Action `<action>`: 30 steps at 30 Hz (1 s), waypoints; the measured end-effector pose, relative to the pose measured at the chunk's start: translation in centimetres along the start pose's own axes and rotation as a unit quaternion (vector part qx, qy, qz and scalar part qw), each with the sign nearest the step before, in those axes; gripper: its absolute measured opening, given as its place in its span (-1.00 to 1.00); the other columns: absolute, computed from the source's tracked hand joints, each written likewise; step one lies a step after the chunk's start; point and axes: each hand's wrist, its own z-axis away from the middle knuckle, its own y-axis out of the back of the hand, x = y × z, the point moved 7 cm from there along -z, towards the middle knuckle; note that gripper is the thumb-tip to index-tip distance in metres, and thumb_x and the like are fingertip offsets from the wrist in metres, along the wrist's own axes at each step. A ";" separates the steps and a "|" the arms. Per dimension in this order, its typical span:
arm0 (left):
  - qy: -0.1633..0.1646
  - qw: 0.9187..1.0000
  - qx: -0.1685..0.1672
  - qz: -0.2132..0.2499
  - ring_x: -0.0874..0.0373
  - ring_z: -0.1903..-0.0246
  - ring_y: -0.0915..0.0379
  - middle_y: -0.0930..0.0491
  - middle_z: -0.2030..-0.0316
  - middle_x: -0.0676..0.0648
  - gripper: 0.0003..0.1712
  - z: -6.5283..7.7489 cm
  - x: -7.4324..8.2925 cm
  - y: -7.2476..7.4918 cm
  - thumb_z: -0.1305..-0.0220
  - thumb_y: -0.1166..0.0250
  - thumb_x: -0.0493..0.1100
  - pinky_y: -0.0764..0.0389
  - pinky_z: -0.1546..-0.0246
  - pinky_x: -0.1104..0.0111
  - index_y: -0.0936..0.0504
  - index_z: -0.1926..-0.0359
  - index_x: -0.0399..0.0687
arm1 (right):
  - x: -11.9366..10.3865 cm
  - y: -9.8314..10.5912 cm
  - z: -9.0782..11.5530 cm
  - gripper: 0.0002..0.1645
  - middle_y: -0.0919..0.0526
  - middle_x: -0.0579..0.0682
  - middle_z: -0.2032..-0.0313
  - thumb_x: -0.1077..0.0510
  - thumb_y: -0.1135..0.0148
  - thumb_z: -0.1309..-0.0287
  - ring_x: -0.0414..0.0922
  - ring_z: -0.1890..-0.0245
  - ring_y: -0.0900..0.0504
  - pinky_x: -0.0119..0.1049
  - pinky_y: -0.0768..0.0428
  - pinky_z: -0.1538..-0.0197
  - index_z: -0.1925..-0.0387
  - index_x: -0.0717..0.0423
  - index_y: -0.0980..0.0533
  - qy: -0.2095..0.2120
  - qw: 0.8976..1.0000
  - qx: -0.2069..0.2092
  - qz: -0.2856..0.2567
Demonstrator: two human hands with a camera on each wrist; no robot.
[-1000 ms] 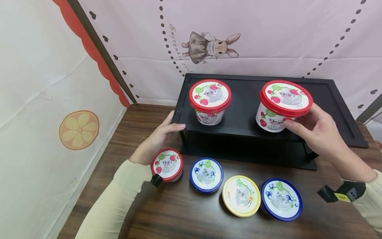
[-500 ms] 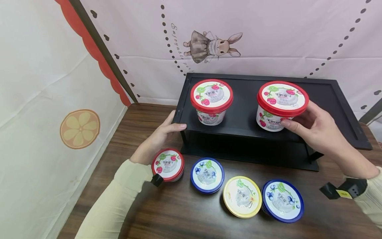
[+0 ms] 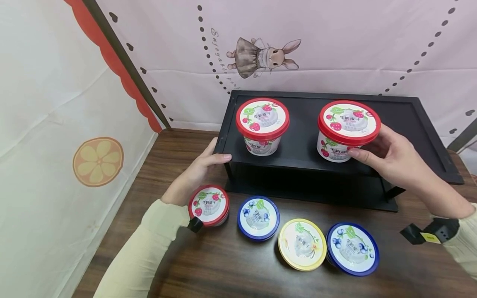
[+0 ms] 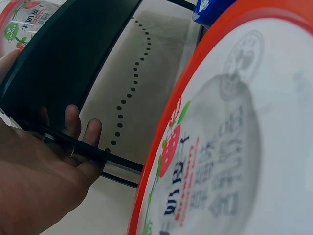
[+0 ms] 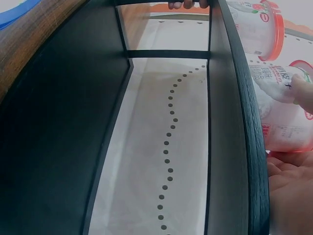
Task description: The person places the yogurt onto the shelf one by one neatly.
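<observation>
My right hand (image 3: 395, 159) holds a round paper tub with a red lid (image 3: 349, 120), strawberries printed on it, over the top board of a black two-tier shelf (image 3: 303, 128). Its thumb lies on the near side of the tub; the other fingers are behind it. In the right wrist view this tub (image 5: 279, 112) stands right at the board's upper face. A matching red-lidded tub (image 3: 262, 120) sits upright farther left on the board. My left hand (image 3: 195, 171) grips the shelf's left end, thumb on the top edge, fingers (image 4: 73, 122) hooked around the frame below.
On the wooden table (image 3: 208, 265) before the shelf stand another red-lidded tub (image 3: 209, 205), a blue-lidded tub (image 3: 258, 218), a yellow-lidded tub (image 3: 302, 244) and a second blue-lidded tub (image 3: 352, 249) close beside it. A printed cloth (image 3: 335, 49) hangs behind the shelf.
The right hand has shifted its tub a little to the left along the shelf top, toward the other red-lidded tub. My left hand keeps its grip on the shelf.
</observation>
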 end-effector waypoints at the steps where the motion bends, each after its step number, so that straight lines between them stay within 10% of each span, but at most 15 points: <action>1: 0.000 1.000 -0.001 0.000 0.02 -0.32 0.06 -0.11 -0.34 -0.04 -0.25 0.0 0.0 0.0 -0.31 -0.10 -0.02 0.07 -0.32 -0.11 -0.04 -0.47 0.13 | 0.0 0.0 0.0 -0.21 -0.46 0.12 -0.16 0.27 -0.40 -0.14 -0.49 0.03 -0.45 -0.69 -0.43 0.13 -0.37 0.12 -0.28 -0.001 1.000 0.000 -0.001; 30: 0.002 1.000 0.002 0.006 0.02 -0.31 0.04 -0.11 -0.34 -0.02 -0.28 0.0 -0.3 0.1 -0.33 -0.10 -0.01 0.08 -0.32 -0.13 -0.06 -0.45 0.16 | 0.3 0.0 0.0 -0.21 -0.49 0.15 -0.16 0.25 -0.42 -0.12 -0.50 0.05 -0.47 -0.66 -0.45 0.14 -0.35 0.12 -0.30 -0.022 1.000 -0.021 -0.008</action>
